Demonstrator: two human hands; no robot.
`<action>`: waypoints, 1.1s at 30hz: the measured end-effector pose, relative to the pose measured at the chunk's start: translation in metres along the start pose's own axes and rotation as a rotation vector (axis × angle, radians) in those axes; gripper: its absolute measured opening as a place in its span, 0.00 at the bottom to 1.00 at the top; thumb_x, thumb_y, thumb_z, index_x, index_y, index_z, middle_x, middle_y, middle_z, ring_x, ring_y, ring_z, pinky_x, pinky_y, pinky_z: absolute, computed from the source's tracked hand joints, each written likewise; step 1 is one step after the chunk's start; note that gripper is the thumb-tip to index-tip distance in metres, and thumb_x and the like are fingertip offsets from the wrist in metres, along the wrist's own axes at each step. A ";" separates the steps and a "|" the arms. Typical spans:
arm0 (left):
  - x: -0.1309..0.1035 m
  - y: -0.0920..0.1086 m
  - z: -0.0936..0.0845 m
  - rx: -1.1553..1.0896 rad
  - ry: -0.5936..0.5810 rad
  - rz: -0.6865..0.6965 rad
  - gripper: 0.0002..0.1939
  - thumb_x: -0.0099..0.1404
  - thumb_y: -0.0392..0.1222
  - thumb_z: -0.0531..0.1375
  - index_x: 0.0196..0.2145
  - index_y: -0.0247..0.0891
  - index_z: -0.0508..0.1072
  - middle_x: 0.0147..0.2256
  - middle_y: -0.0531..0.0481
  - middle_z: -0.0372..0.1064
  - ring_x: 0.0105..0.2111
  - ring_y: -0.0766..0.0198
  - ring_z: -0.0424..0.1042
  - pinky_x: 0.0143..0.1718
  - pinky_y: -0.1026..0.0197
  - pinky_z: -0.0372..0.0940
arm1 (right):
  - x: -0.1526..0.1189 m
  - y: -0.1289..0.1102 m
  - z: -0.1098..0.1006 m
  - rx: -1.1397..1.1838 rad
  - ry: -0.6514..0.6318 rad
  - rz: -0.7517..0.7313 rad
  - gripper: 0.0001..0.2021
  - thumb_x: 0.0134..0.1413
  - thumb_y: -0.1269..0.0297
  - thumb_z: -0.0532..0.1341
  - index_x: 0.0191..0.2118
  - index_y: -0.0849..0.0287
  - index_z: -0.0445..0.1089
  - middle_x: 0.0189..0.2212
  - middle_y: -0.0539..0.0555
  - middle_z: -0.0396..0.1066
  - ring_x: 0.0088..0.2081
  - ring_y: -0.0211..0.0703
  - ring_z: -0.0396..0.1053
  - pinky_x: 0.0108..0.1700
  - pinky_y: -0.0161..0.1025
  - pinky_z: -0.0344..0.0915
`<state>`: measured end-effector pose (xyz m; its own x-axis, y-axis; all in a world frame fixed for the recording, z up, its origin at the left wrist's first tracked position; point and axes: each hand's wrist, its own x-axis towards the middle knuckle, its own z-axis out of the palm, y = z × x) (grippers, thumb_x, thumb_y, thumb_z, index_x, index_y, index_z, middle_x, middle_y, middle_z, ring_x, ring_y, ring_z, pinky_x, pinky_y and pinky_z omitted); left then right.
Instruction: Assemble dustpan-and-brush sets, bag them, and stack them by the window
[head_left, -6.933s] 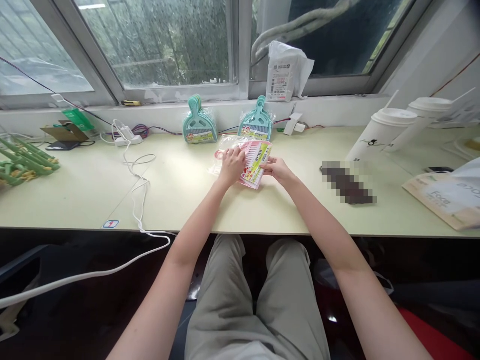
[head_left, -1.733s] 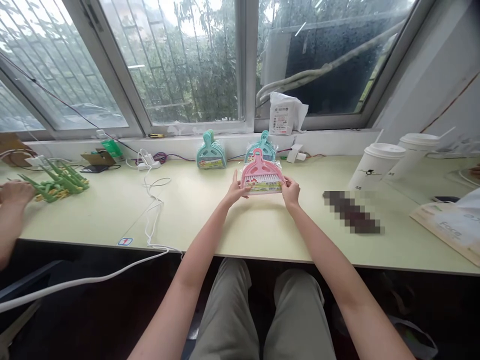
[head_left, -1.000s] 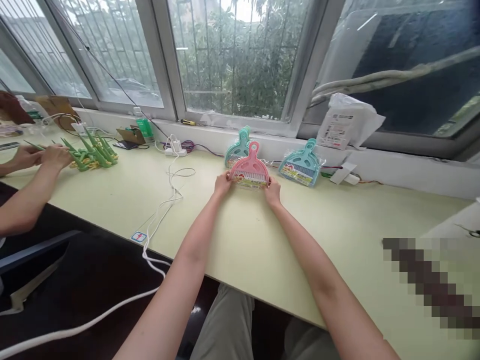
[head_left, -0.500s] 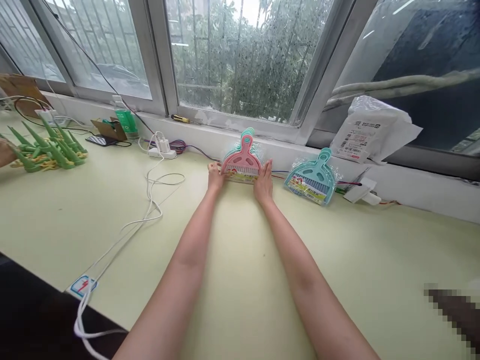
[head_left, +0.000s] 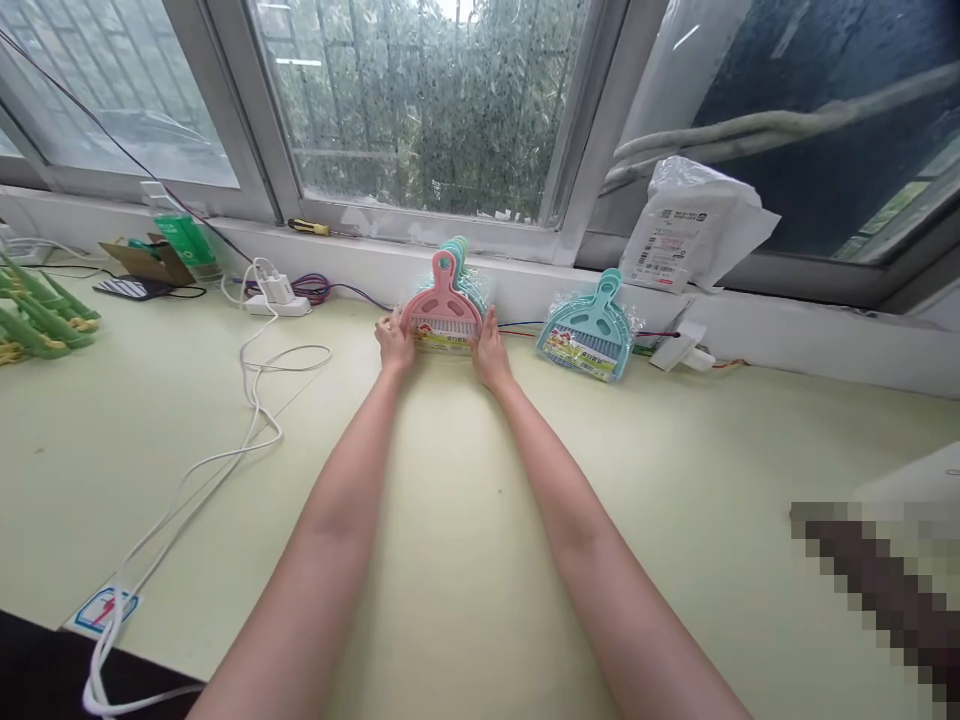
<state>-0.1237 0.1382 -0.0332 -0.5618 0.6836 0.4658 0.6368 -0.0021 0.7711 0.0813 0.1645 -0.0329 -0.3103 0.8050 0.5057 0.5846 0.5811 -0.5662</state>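
Note:
A stack of packaged dustpan and brush sets (head_left: pixel 442 305) leans upright against the low wall under the window. The front dustpan is pink, with teal ones behind it, all in clear wrap with a printed label. My left hand (head_left: pixel 395 342) grips the stack's left edge, its fingers bent around the side. At the right edge, my right hand (head_left: pixel 491 352) presses with fingers pointing up along the packaging. Both arms are stretched far forward over the table. To the right, apart from my hands, a teal dustpan and brush set (head_left: pixel 589 335) leans against the same wall.
White cables (head_left: pixel 255 400) run across the pale table (head_left: pixel 450 520) on the left, near a power strip (head_left: pixel 277 303). A screwdriver (head_left: pixel 309 227) and a white plastic bag (head_left: pixel 686 235) lie on the sill. Green spiky objects (head_left: pixel 37 315) are at far left.
The view has turned right, so everything sits further left. Both hands stay on the stack's sides. The teal handles now show more to the right of the pink one.

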 end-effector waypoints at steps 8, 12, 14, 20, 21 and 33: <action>-0.002 0.006 -0.008 -0.010 0.118 0.136 0.37 0.62 0.55 0.59 0.62 0.36 0.54 0.63 0.32 0.45 0.65 0.45 0.45 0.64 0.43 0.46 | -0.014 -0.017 -0.022 -0.087 0.294 0.046 0.32 0.66 0.54 0.40 0.70 0.60 0.31 0.71 0.60 0.34 0.71 0.47 0.35 0.67 0.55 0.45; -0.010 0.017 -0.018 -0.018 0.216 0.227 0.40 0.62 0.59 0.58 0.64 0.35 0.51 0.64 0.30 0.44 0.66 0.45 0.44 0.64 0.42 0.45 | -0.034 0.012 -0.076 -0.135 0.726 0.334 0.26 0.65 0.59 0.40 0.66 0.57 0.47 0.68 0.64 0.43 0.69 0.52 0.41 0.64 0.63 0.44; -0.016 0.025 -0.024 -0.011 0.267 0.267 0.40 0.63 0.59 0.56 0.64 0.35 0.49 0.64 0.30 0.42 0.66 0.46 0.43 0.64 0.42 0.45 | -0.047 0.045 -0.111 -0.087 0.818 0.476 0.24 0.64 0.59 0.43 0.63 0.59 0.51 0.65 0.69 0.49 0.67 0.56 0.47 0.60 0.63 0.51; -0.032 0.045 -0.036 0.024 0.270 0.339 0.32 0.67 0.57 0.51 0.62 0.37 0.53 0.66 0.32 0.40 0.66 0.46 0.44 0.64 0.41 0.43 | -0.074 0.126 -0.175 -0.074 0.624 0.805 0.12 0.53 0.55 0.60 0.40 0.56 0.68 0.41 0.60 0.74 0.48 0.57 0.69 0.55 0.60 0.55; -0.033 0.047 -0.036 0.028 0.256 0.351 0.31 0.68 0.56 0.50 0.62 0.37 0.54 0.66 0.32 0.41 0.66 0.47 0.44 0.64 0.41 0.43 | -0.075 0.130 -0.177 -0.079 0.604 0.806 0.10 0.51 0.56 0.62 0.37 0.55 0.68 0.38 0.58 0.75 0.45 0.56 0.70 0.54 0.59 0.56; -0.086 0.078 -0.034 -0.090 -0.033 0.537 0.28 0.63 0.54 0.56 0.57 0.38 0.61 0.63 0.34 0.50 0.65 0.48 0.50 0.63 0.46 0.49 | -0.105 0.109 -0.182 0.159 0.962 0.795 0.11 0.58 0.65 0.45 0.45 0.54 0.58 0.46 0.64 0.70 0.49 0.53 0.70 0.49 0.49 0.63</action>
<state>-0.0436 0.0542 0.0016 -0.1523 0.5921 0.7914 0.7811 -0.4185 0.4634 0.3147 0.1213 -0.0295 0.7955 0.5643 0.2207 0.2416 0.0387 -0.9696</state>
